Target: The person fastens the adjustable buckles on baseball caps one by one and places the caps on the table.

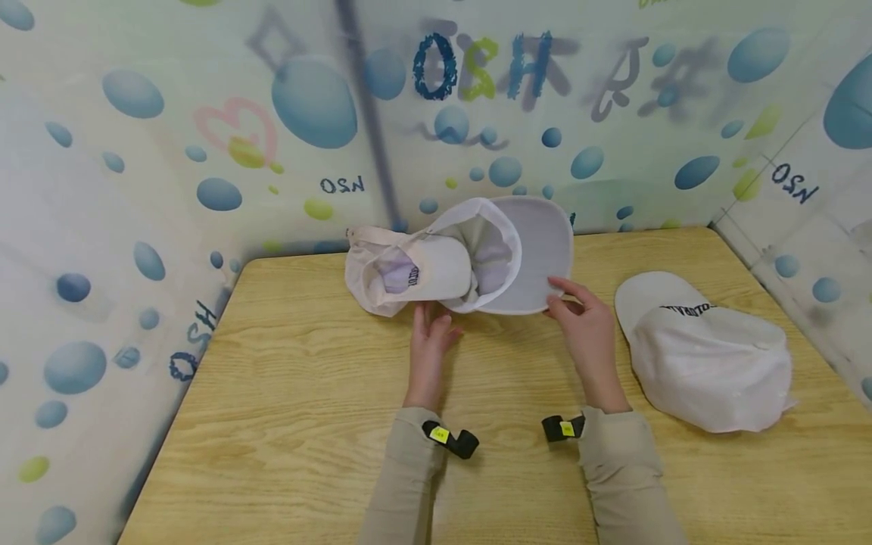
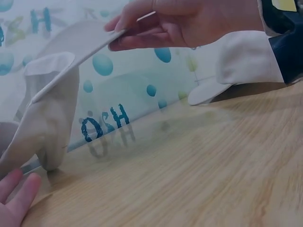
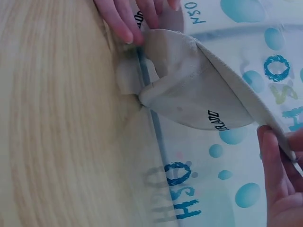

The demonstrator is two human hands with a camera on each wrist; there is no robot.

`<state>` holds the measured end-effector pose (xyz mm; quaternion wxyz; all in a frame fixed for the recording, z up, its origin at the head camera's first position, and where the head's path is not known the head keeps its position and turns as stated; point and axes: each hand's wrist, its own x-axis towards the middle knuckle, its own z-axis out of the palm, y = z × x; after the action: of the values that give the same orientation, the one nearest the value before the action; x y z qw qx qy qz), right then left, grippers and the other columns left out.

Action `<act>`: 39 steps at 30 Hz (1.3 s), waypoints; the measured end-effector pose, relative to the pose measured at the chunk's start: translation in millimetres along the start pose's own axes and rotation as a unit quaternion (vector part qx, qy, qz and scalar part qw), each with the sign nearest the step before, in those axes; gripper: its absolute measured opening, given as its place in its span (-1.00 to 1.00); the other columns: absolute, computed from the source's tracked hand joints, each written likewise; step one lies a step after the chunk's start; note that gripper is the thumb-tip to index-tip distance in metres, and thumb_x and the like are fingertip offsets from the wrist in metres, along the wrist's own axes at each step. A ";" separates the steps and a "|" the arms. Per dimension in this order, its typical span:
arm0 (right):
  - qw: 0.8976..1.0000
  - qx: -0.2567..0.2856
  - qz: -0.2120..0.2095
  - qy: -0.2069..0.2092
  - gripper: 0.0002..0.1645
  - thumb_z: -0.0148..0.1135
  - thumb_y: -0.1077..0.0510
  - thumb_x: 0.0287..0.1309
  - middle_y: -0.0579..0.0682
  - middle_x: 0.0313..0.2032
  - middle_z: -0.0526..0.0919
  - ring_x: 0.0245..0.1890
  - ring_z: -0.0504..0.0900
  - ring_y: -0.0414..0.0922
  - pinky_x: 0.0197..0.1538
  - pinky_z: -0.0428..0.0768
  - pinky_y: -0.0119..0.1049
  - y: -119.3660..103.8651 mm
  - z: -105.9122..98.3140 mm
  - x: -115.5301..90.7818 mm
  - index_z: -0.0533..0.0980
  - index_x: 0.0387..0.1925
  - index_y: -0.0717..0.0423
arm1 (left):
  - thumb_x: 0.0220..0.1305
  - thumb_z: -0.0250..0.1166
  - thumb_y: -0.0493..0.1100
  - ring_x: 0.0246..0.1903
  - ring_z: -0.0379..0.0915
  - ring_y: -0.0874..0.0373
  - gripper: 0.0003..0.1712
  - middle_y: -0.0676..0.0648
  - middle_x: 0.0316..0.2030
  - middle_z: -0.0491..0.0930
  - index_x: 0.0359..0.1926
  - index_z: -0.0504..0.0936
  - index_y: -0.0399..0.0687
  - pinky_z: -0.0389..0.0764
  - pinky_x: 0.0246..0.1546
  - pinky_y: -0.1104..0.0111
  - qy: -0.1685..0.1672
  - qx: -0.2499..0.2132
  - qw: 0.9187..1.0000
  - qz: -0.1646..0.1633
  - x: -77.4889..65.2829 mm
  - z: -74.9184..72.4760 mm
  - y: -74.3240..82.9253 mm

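At the back of the table, my right hand [image 1: 589,333] pinches the brim edge of a white baseball cap [image 1: 538,257] between thumb and fingers. This cap is tilted, its hollow inside facing me and its brim pointing right. A second white cap [image 1: 443,265] with dark lettering lies against its left side, brim toward the held cap. Just below that brim is my left hand [image 1: 431,348], fingers loosely extended; whether they touch the cap cannot be told. In the right wrist view, dark lettering shows on the held cap's crown [image 3: 199,99].
A third white cap [image 1: 708,356] with dark lettering lies on the right of the wooden table [image 1: 306,424], brim toward the back left. A patterned wall covering [image 1: 504,136] rises behind the table's far edge, with similar panels on both sides.
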<state>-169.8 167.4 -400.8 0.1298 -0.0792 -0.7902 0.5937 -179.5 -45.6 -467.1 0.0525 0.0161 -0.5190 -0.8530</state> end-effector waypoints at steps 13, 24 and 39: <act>0.990 0.134 -0.036 0.028 -0.69 0.19 0.13 0.09 0.07 -0.20 0.50 -0.38 0.62 -0.15 -0.29 0.56 -0.39 -4.2 -11.4 3.3 0.54 -0.14 0.20 | 0.29 0.03 -0.22 0.27 -0.06 -0.05 -0.19 0.11 0.34 -0.07 0.37 -0.26 0.20 0.23 0.09 0.02 -0.019 0.006 0.999 0.025 3.7 -8.8 7.2; 0.952 0.297 -0.053 0.056 -0.68 0.22 0.17 0.07 0.19 -0.27 0.46 -0.39 0.58 -0.01 -0.33 0.58 -0.22 -7.3 -20.1 4.3 0.45 -0.26 0.39 | 0.28 0.07 -0.22 0.30 -0.14 0.12 -0.13 0.08 0.36 -0.20 0.37 -0.32 0.21 0.19 0.13 0.07 0.032 0.022 0.998 0.048 11.2 -28.6 21.3; 0.959 0.243 -0.143 0.016 -0.70 0.16 0.20 0.12 0.15 -0.24 0.45 -0.36 0.58 -0.06 -0.35 0.58 -0.26 -16.9 -22.1 -1.8 0.46 -0.15 0.34 | 0.08 0.29 -0.02 0.21 -0.10 0.18 -0.35 0.01 0.22 -0.03 0.18 0.27 0.00 0.11 0.15 0.16 0.166 0.315 0.912 0.205 2.4 -12.3 16.1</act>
<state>-160.9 182.4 -379.1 0.2409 0.0591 -0.6234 0.7415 -179.7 -64.1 -458.5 0.3042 0.0664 -0.7364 -0.6006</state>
